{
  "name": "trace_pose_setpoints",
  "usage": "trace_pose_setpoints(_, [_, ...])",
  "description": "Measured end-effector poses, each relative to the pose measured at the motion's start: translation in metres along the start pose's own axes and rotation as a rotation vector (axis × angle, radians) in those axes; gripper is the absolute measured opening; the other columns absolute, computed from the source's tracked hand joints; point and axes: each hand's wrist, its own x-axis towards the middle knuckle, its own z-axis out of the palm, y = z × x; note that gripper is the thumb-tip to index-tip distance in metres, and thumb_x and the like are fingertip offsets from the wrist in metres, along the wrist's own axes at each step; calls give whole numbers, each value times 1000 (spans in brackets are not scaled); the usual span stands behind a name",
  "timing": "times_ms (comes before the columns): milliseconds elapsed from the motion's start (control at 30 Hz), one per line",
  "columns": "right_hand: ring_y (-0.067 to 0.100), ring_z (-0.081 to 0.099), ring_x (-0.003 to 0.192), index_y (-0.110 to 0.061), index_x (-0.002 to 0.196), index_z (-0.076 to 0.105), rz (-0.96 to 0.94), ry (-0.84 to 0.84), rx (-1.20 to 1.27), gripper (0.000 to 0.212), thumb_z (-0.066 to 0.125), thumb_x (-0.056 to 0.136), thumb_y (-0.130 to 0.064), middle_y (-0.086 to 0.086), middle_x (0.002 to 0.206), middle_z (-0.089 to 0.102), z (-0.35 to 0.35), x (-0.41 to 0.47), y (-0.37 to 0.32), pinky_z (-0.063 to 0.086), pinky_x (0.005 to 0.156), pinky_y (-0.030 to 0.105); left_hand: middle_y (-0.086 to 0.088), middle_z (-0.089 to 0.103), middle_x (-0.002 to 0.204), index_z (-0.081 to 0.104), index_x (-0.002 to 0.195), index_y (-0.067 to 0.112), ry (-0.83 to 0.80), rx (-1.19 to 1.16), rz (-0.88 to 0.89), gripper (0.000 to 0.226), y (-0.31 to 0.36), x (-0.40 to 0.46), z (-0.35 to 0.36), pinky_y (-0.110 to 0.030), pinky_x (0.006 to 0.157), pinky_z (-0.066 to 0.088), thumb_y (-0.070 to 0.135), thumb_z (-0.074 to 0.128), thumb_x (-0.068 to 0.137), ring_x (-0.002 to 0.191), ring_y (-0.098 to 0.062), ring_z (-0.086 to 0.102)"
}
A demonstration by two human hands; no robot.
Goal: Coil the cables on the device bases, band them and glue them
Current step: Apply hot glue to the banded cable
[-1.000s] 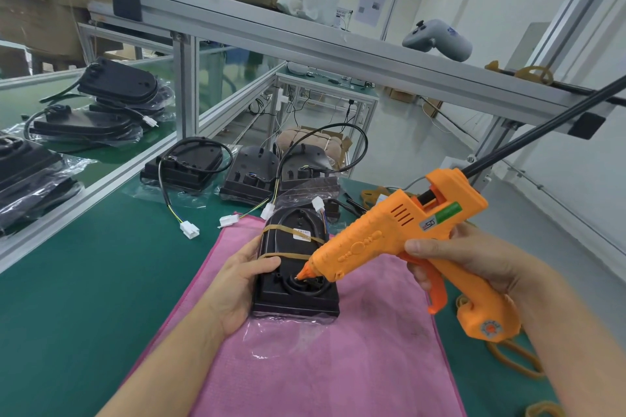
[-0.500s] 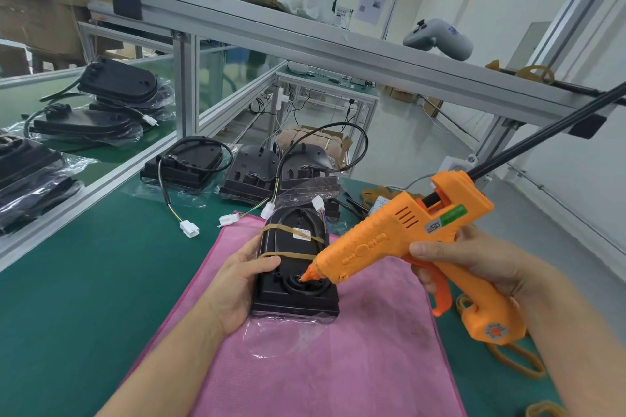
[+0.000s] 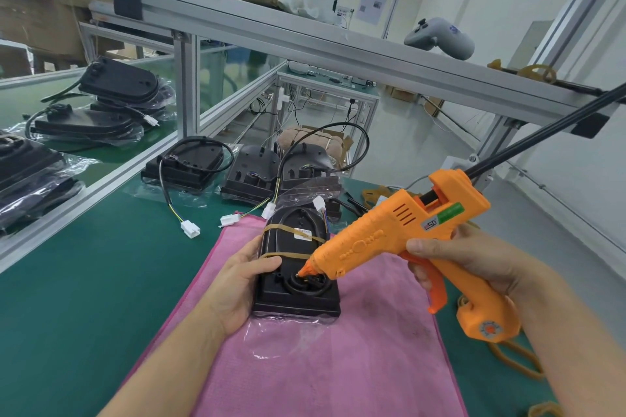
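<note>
While the left hand (image 3: 242,284) grips the banded device base (image 3: 294,294) on the pink cloth (image 3: 355,359), the right hand (image 3: 474,261) holds the glue gun (image 3: 399,230), nozzle at the coiled cable (image 3: 306,283).

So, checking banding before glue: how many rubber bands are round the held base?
2: far rubber band beside the white label; near rubber band at the left hand's thumb. The base's underside is hidden.

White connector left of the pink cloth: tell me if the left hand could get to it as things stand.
Probably yes. The connector lies in the open on the green mat, nothing between it and the left hand. But that hand grips the base and would have to let go first.
</note>
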Motion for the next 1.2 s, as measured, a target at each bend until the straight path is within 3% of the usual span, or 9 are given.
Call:
trace_pose_setpoints(200, [28,62,60,-11,95,71,13,35,-1,23,71,76,-25,21,74,64,-4,1,4,57,65,38,-13,71,112,62,122,15,-1,-2,0,52,-1,0,0,-33,67,59,0,59,72,90,-27,72])
trace_pose_setpoints(600, [28,62,60,-20,90,73,9,53,28,12,74,80,-25,18,71,65,-8,-3,10,56,66,39,-13,72,111,62,121,16,11,-7,-9,53,1,-1,1,-33,65,59,0,60,71,88,-27,72])
trace_pose_setpoints(800, [27,61,59,-15,93,73,32,73,145,34,80,72,-41,18,70,63,-10,-5,33,54,64,36,-15,71,111,63,121,15,6,-22,-10,52,0,-2,0,-34,65,59,-1,59,72,89,-29,72])
trace_pose_setpoints(933, [29,62,62,-7,94,69,70,254,312,51,85,66,-47,21,73,63,-13,-2,58,54,62,37,-20,67,119,62,125,14,-35,-78,-23,52,0,-1,-5,-39,68,59,-2,55,76,93,-33,70])
trace_pose_setpoints(1067, [27,64,62,-2,94,68,199,448,460,56,79,65,-48,18,74,66,-15,3,77,55,61,36,-20,68,115,64,123,15,-54,-168,-50,51,1,0,-12,-43,65,59,2,52,75,88,-34,71])
trace_pose_setpoints(1200, [26,68,61,-5,76,78,371,493,586,48,84,55,-47,17,78,71,-8,4,89,57,57,34,-19,70,113,66,119,15,-48,-280,-52,47,1,1,-18,-49,66,58,4,48,77,87,-35,72])
